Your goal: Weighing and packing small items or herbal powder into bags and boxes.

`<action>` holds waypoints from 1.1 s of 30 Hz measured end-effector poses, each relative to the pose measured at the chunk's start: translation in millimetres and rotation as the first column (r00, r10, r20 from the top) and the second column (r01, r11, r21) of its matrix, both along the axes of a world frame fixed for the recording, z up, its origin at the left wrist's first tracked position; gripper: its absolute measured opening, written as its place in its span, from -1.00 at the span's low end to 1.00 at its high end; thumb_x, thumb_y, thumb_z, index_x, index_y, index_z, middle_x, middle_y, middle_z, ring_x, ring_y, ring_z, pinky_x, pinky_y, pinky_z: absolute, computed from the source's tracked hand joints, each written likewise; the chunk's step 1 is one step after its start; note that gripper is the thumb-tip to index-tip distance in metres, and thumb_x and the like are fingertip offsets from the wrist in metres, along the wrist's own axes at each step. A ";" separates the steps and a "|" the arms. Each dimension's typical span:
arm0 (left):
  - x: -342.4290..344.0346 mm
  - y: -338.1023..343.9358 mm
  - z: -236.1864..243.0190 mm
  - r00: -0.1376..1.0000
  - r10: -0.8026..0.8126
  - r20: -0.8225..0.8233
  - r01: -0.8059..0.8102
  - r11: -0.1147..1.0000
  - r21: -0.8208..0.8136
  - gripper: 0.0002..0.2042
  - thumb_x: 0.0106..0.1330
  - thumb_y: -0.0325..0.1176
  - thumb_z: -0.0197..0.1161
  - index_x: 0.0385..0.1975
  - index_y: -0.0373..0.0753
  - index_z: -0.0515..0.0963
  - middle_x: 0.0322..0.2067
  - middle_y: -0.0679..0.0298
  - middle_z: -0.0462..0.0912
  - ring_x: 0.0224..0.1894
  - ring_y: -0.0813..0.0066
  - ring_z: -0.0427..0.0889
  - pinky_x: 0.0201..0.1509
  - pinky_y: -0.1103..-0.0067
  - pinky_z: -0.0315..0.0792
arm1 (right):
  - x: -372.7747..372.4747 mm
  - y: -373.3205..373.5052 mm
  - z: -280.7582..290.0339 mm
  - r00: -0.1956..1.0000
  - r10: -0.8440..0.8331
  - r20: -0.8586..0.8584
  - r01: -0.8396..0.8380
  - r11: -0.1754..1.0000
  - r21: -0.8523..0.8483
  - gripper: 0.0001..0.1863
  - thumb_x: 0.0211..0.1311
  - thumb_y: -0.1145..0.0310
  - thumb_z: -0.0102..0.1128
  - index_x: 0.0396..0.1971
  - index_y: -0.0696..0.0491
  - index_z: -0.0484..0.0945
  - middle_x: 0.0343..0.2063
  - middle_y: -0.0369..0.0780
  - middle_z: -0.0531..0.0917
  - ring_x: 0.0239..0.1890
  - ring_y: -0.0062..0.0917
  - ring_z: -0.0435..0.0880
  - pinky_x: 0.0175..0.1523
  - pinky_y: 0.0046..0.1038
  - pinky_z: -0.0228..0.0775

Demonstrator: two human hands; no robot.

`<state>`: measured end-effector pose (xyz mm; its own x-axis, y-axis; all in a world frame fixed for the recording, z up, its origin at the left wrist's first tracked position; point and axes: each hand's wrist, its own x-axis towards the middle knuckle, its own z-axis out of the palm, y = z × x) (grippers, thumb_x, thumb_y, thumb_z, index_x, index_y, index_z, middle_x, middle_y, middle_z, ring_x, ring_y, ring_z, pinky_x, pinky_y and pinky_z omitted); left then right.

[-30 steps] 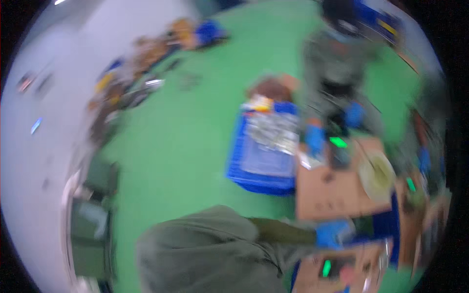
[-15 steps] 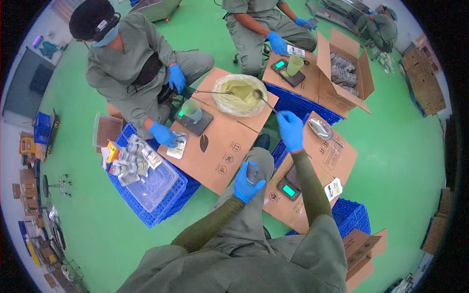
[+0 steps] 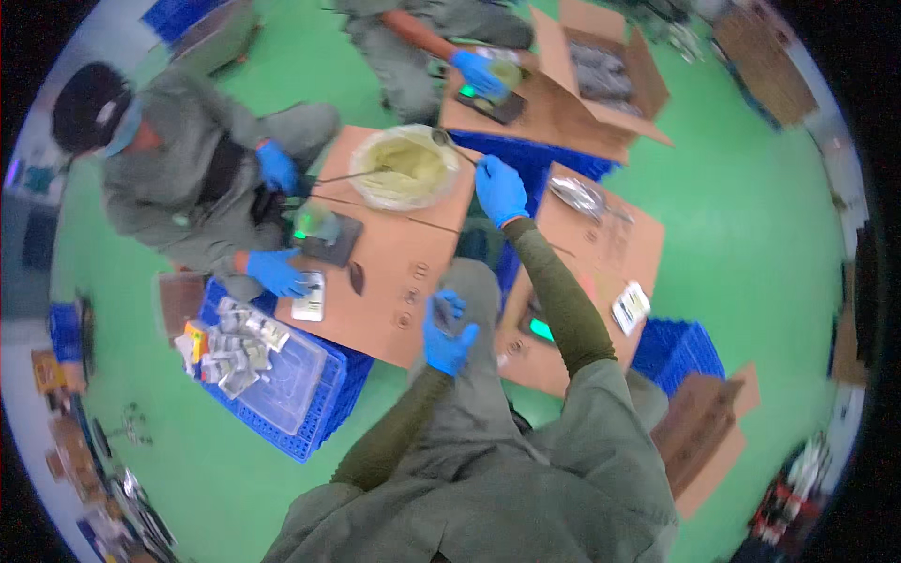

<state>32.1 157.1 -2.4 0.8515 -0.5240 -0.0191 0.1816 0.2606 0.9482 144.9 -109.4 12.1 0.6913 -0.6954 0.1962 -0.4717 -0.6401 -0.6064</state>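
Note:
My right hand (image 3: 500,190), in a blue glove, is closed on the handle of a long-handled spoon (image 3: 441,137). Its round bowl hangs by the right rim of a basin lined with clear plastic (image 3: 359,192), which holds yellow-green powder (image 3: 413,161). Above my thigh, my left hand (image 3: 449,340) curls around a small grey cup-like thing (image 3: 445,322), partly hidden by the fingers. Below my right forearm, a small scale (image 3: 541,328) shows a lit green display. A clear scoop (image 3: 579,195) lies on the carton to the right, with a white printed pouch (image 3: 631,307) near its edge.
Another spoon (image 3: 352,175) leans in the basin. A co-worker at left has a gloved hand (image 3: 277,272) by a flat pouch (image 3: 308,298); another hand (image 3: 481,75) is at a cup on the far scale. Blue crates (image 3: 678,352) and an open carton (image 3: 601,70) stand around.
The whole view has shifted and blurred. The far co-worker's hand has gone from a pouch to the cup on the scale. My hands keep their holds; the spoon stays at the basin's rim.

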 end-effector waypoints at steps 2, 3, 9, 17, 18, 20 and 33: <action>15.0 9.2 4.6 0.978 -0.047 0.204 0.009 0.983 0.184 -0.44 -0.08 -0.47 0.39 -0.02 -0.21 0.33 -0.20 0.34 0.38 -0.13 0.51 0.37 0.06 0.54 0.31 | -64.3 -3.9 50.6 0.966 -0.066 0.252 0.001 0.968 0.251 -0.69 0.34 0.19 0.09 -0.19 0.10 0.67 -0.28 0.00 0.73 -0.19 -0.12 0.72 -0.04 -0.20 0.53; 17.3 9.4 2.2 0.983 -0.046 0.180 0.022 0.991 0.133 -0.44 -0.07 -0.48 0.37 0.01 -0.21 0.33 -0.19 0.34 0.38 -0.15 0.53 0.36 0.04 0.56 0.32 | -106.8 -22.8 46.2 0.963 -0.109 0.245 0.054 0.974 0.220 -0.71 0.33 0.24 0.10 -0.18 0.11 0.68 -0.30 0.01 0.72 -0.20 -0.20 0.72 -0.05 -0.28 0.52; 29.7 4.0 -24.1 0.999 -0.022 -0.040 0.020 0.999 -0.048 -0.39 0.00 -0.58 0.25 0.14 -0.22 0.28 -0.12 0.34 0.41 -0.21 0.61 0.38 0.00 0.62 0.36 | -363.5 -6.0 -29.5 0.814 -0.577 0.073 0.576 0.817 0.035 -0.69 0.40 0.23 0.02 -0.26 0.19 0.60 -0.40 0.09 0.66 -0.34 -0.07 0.68 -0.22 -0.18 0.46; 18.0 -8.5 28.3 0.887 -0.387 0.253 0.317 0.908 0.275 -0.36 0.05 -0.50 0.39 0.17 -0.22 0.27 -0.05 0.25 0.45 -0.10 0.46 0.45 0.09 0.51 0.39 | -407.5 51.9 -98.9 0.716 -0.588 -0.377 0.662 0.744 0.096 -0.72 0.26 0.19 0.18 -0.22 0.10 0.64 -0.28 0.04 0.67 -0.14 -0.03 0.66 -0.07 -0.10 0.49; 16.9 -12.1 31.6 0.840 -0.469 0.274 0.378 0.867 0.325 -0.35 0.06 -0.46 0.43 0.17 -0.22 0.28 -0.05 0.22 0.45 -0.06 0.42 0.46 0.11 0.48 0.40 | -401.9 58.0 -85.9 0.712 -0.646 -0.275 0.652 0.754 -0.079 -0.74 0.23 0.22 0.22 -0.21 0.08 0.65 -0.20 -0.01 0.66 -0.09 -0.10 0.64 -0.02 -0.16 0.48; 4.1 -24.2 51.0 0.758 -0.528 0.383 0.382 0.835 0.395 -0.38 0.04 -0.47 0.45 0.15 -0.24 0.33 -0.04 0.23 0.47 -0.03 0.42 0.49 0.14 0.47 0.40 | -390.1 69.3 -55.5 0.711 -0.685 -0.156 0.645 0.725 -0.242 -0.75 0.20 0.24 0.26 -0.20 0.06 0.65 -0.13 -0.06 0.64 -0.05 -0.18 0.62 0.03 -0.22 0.46; -58.8 -32.4 -8.2 0.281 -0.855 0.436 0.392 0.517 0.761 -0.73 0.29 -0.08 0.21 -0.23 -0.12 0.68 -0.42 0.18 0.73 -0.38 0.22 0.68 -0.35 0.27 0.55 | -343.9 154.4 34.3 0.969 0.201 0.143 -0.236 0.922 0.306 -0.87 0.13 0.34 0.22 -0.33 0.01 0.64 -0.22 -0.11 0.65 -0.15 -0.20 0.64 -0.05 -0.16 0.46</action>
<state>-26.7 124.7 -10.7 0.0508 -0.9980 -0.0366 -0.6774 -0.0614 0.7331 -199.0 45.0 46.4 0.8204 -0.5674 0.0707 -0.2632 -0.4846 -0.8342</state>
